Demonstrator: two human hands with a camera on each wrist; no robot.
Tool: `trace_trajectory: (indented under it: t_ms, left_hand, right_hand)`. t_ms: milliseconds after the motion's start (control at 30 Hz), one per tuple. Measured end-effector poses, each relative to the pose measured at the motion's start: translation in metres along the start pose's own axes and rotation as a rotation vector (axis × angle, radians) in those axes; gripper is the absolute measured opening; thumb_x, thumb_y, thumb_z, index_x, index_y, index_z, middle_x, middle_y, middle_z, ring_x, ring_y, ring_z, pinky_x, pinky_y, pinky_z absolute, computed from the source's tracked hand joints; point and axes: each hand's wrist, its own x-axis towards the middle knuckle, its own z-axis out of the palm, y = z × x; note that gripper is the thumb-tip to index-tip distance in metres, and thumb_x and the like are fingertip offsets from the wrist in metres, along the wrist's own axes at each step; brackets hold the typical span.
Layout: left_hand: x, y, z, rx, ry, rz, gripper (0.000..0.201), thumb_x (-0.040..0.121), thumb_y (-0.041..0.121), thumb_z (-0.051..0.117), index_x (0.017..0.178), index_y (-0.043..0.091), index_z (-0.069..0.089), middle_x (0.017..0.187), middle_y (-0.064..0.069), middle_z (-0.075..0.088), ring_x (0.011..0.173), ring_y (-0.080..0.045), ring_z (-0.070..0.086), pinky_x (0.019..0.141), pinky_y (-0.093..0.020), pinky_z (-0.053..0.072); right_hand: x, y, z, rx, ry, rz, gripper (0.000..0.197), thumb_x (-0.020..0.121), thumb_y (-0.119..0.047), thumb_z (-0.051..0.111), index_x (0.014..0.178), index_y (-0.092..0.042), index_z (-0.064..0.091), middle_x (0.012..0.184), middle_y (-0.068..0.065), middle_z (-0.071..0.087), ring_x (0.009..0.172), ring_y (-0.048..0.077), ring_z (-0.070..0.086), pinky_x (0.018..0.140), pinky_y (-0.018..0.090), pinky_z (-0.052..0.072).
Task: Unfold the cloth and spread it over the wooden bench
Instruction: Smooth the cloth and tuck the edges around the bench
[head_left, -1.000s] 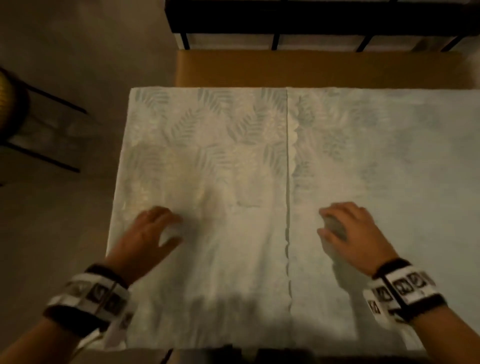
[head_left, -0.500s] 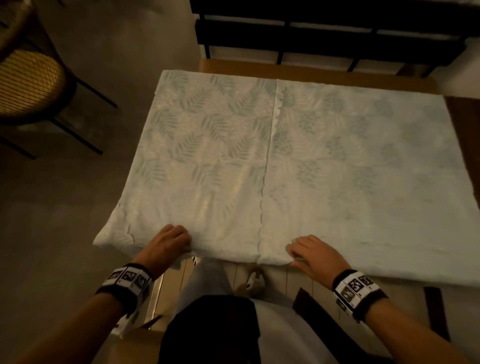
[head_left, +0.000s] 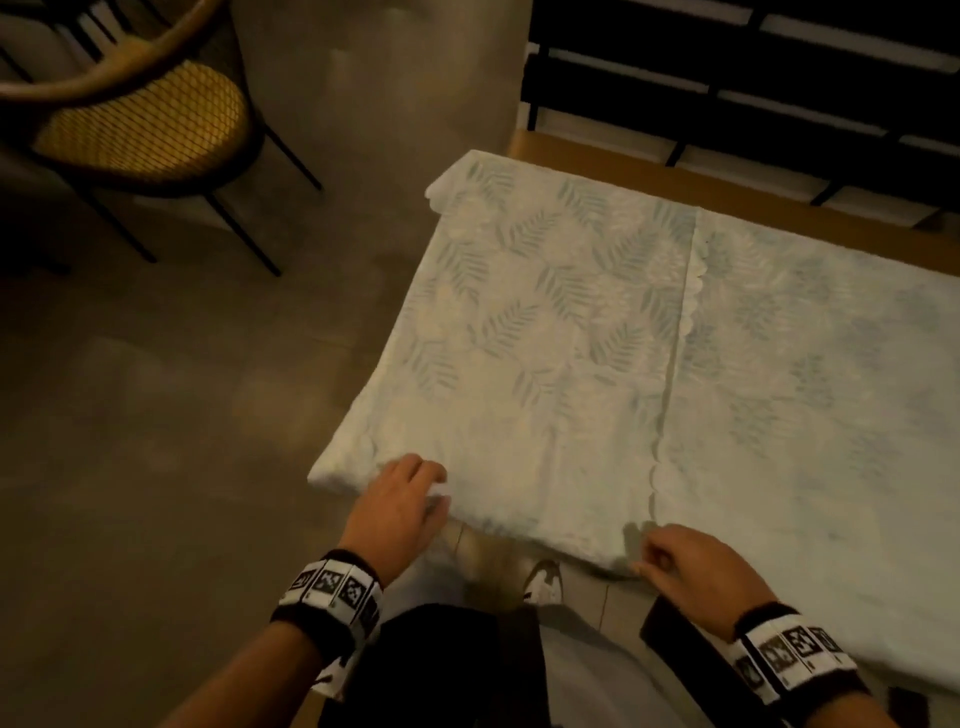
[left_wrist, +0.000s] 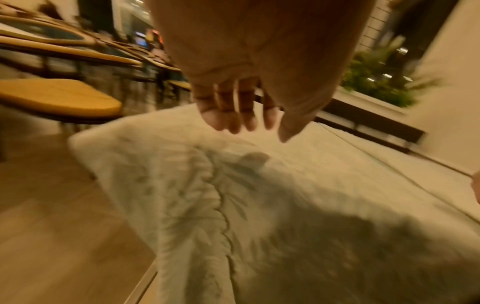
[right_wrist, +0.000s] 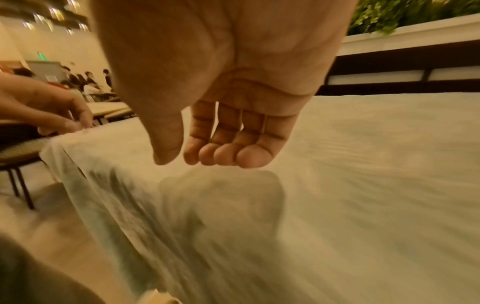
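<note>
The cloth (head_left: 597, 364) is thin, matt woven fabric with a leaf print and scalloped hem. The counter (head_left: 727, 208) shows smooth wood. The chair (head_left: 140, 119) has a woven cane seat.

A chair (head_left: 140, 119) with a yellow woven seat stands on the floor (head_left: 182, 415).

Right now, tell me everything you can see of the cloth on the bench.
The cloth is pale, thin fabric printed with faint green fern leaves. It lies flat over the bench, its near edge hanging over the side. A scalloped hem runs front to back where one layer overlaps another. The left hand is at its near left corner; the right hand hovers by the near edge, gripping nothing.
</note>
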Motion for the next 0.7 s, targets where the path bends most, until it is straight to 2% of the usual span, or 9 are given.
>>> trace_trajectory:
  t_ms: [67, 133, 167, 333, 467, 533, 600, 633, 700]
  left_hand:
    - [-0.002, -0.033, -0.016, 0.022, 0.115, -0.305, 0.031, 0.085, 0.036, 0.065, 0.107, 0.017, 0.056, 0.106, -0.004, 0.053, 0.093, -0.026, 0.051, 0.082, -0.041, 0.049]
    - [-0.001, -0.061, -0.025, -0.039, 0.115, -0.559, 0.044, 0.083, 0.045, 0.067, 0.11, 0.012, 0.053, 0.11, -0.008, 0.049, 0.096, -0.03, 0.05, 0.086, -0.044, 0.048]
    - [0.001, -0.073, -0.026, -0.112, 0.091, -0.626, 0.049, 0.082, 0.047, 0.068, 0.109, 0.009, 0.052, 0.111, -0.01, 0.049, 0.097, -0.031, 0.051, 0.087, -0.043, 0.048]
    - [0.016, -0.086, -0.025, -0.264, -0.164, -0.696, 0.065, 0.08, 0.064, 0.061, 0.116, 0.012, 0.051, 0.116, -0.007, 0.054, 0.1, -0.024, 0.053, 0.084, -0.034, 0.046]
    - [0.028, -0.074, -0.03, -0.268, -0.209, -0.789, 0.081, 0.07, 0.077, 0.059, 0.116, 0.011, 0.052, 0.109, -0.004, 0.055, 0.097, -0.024, 0.058, 0.072, -0.029, 0.044]
    - [0.034, -0.068, -0.035, -0.168, -0.207, -0.796, 0.068, 0.081, 0.069, 0.054, 0.109, 0.007, 0.055, 0.098, -0.005, 0.056, 0.088, -0.026, 0.06, 0.066, -0.03, 0.042]
    - [0.041, -0.069, -0.042, -0.042, -0.227, -0.762, 0.048, 0.095, 0.049, 0.044, 0.103, 0.004, 0.06, 0.094, -0.01, 0.063, 0.086, -0.031, 0.064, 0.065, -0.03, 0.044]
    - [0.043, -0.071, -0.045, -0.02, -0.226, -0.761, 0.041, 0.097, 0.038, 0.04, 0.1, 0.004, 0.063, 0.094, -0.013, 0.066, 0.086, -0.033, 0.065, 0.066, -0.032, 0.047]
    - [0.043, -0.076, -0.049, -0.068, -0.194, -0.814, 0.036, 0.095, 0.029, 0.041, 0.084, 0.005, 0.064, 0.086, -0.016, 0.068, 0.081, -0.035, 0.066, 0.069, -0.036, 0.052]
  right_hand:
    - [0.029, -0.042, -0.005, 0.018, 0.0, -0.054, 0.029, 0.087, -0.05, 0.059, 0.069, -0.04, 0.039, 0.072, -0.014, 0.05, 0.065, 0.001, 0.048, 0.058, 0.021, 0.039]
    - [0.061, -0.081, -0.006, 0.027, 0.015, -0.108, 0.028, 0.088, -0.048, 0.059, 0.07, -0.04, 0.039, 0.072, -0.014, 0.05, 0.065, 0.002, 0.047, 0.057, 0.022, 0.039]
    - [0.077, -0.099, -0.008, 0.036, 0.023, -0.134, 0.025, 0.088, -0.047, 0.058, 0.072, -0.037, 0.042, 0.072, -0.013, 0.05, 0.065, 0.003, 0.048, 0.058, 0.023, 0.04]
    - [0.143, -0.175, -0.009, 0.042, 0.025, -0.218, 0.023, 0.09, -0.051, 0.052, 0.076, -0.033, 0.047, 0.075, -0.012, 0.051, 0.069, 0.006, 0.048, 0.062, 0.03, 0.046]
    - [0.165, -0.205, -0.003, 0.015, 0.065, -0.232, 0.026, 0.088, -0.052, 0.054, 0.075, -0.03, 0.048, 0.076, -0.01, 0.053, 0.072, 0.011, 0.049, 0.065, 0.034, 0.048]
    - [0.165, -0.209, 0.0, 0.002, 0.096, -0.203, 0.029, 0.086, -0.054, 0.055, 0.073, -0.03, 0.046, 0.073, -0.009, 0.053, 0.07, 0.013, 0.05, 0.064, 0.036, 0.048]
    - [0.164, -0.211, 0.001, 0.018, 0.118, -0.178, 0.031, 0.084, -0.056, 0.055, 0.071, -0.03, 0.043, 0.071, -0.009, 0.052, 0.069, 0.013, 0.05, 0.063, 0.036, 0.048]
    - [0.163, -0.211, 0.001, 0.025, 0.122, -0.175, 0.032, 0.083, -0.057, 0.054, 0.07, -0.03, 0.043, 0.071, -0.01, 0.052, 0.069, 0.013, 0.05, 0.063, 0.036, 0.048]
    - [0.163, -0.209, 0.001, 0.034, 0.119, -0.177, 0.032, 0.082, -0.058, 0.054, 0.07, -0.031, 0.042, 0.072, -0.011, 0.051, 0.07, 0.013, 0.05, 0.064, 0.037, 0.049]
